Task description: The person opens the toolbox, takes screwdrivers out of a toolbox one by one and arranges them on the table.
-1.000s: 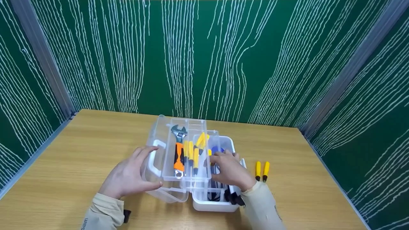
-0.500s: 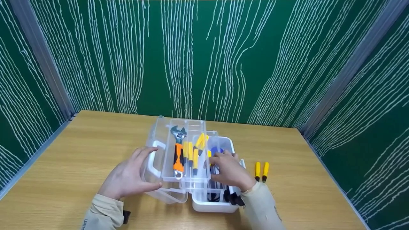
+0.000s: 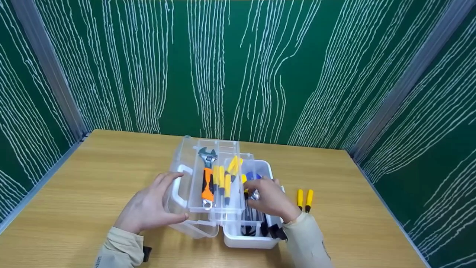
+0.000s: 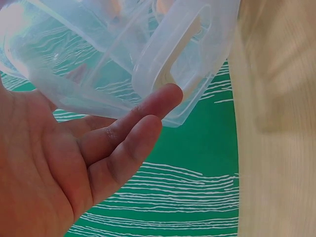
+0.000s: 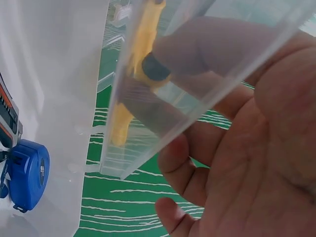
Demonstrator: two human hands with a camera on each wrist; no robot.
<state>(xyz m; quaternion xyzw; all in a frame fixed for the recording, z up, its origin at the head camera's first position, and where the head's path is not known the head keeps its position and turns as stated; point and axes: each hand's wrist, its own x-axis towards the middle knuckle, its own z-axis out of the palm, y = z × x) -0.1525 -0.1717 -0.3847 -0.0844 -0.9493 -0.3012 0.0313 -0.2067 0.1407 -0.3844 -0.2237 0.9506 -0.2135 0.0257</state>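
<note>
A toolbox with a clear lid [image 3: 186,149] stands folded open, its clear tray [image 3: 232,208] raised beside the white base [image 3: 251,242]. My left hand [image 3: 148,206] lies against the lid by its white handle [image 3: 178,188], fingers extended; the left wrist view shows the fingertips [image 4: 170,96] at that handle. My right hand [image 3: 273,199] reaches into the tray's right side. In the right wrist view, through the clear wall, thumb and forefinger pinch a yellow-handled screwdriver [image 5: 146,29] with a dark collar. An adjustable wrench [image 3: 208,178] with an orange-black grip and several yellow-handled screwdrivers [image 3: 227,186] lie in the tray.
Two more yellow-handled tools [image 3: 305,199] lie on the wooden table [image 3: 353,223], right of the box. A blue tape measure [image 5: 29,175] and dark tools [image 3: 248,230] sit in the base. Green walls [image 3: 253,74] with white lines surround the table.
My right hand has shifted slightly to the right and its fingers have closed up a little; a silvery piece now shows between them. The left hand keeps its place at the lid.
</note>
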